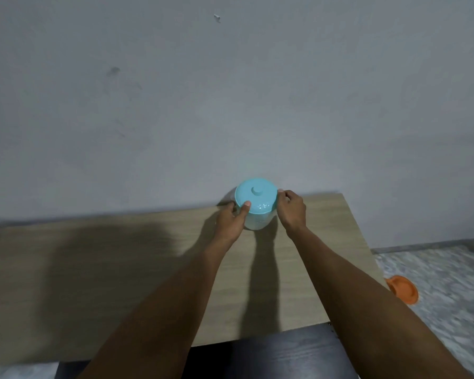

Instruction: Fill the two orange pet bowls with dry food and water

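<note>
A clear plastic jar [257, 221] with a turquoise lid [256, 196] stands at the far edge of the wooden table [107, 269], close to the wall. My left hand [231, 217] grips the jar's left side, its thumb lying on the lid's rim. My right hand [292, 207] holds the lid's right edge with curled fingers. One orange pet bowl [402, 289] sits on the floor to the right of the table, partly hidden by my right forearm. What the jar holds cannot be made out. No second bowl is in view.
A grey wall [230, 91] rises directly behind the table. A dark chair seat [271, 356] lies below the table's near edge. Mottled grey floor [449, 296] spreads to the right.
</note>
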